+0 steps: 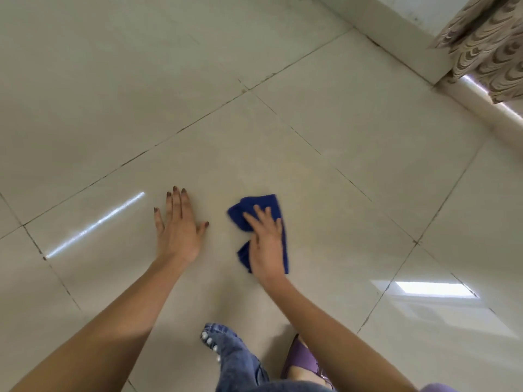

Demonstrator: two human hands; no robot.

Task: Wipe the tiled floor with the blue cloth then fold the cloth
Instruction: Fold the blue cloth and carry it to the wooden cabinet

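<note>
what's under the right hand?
The blue cloth, bunched, lies on the tiled floor beneath the right hand, which presses flat on it. The cloth's middle is covered by the palm.

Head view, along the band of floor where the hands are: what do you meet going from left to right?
Streak of reflected light → left hand, flat on the tiled floor → right hand, pressing on the blue cloth → bright rectangular reflection.
</note>
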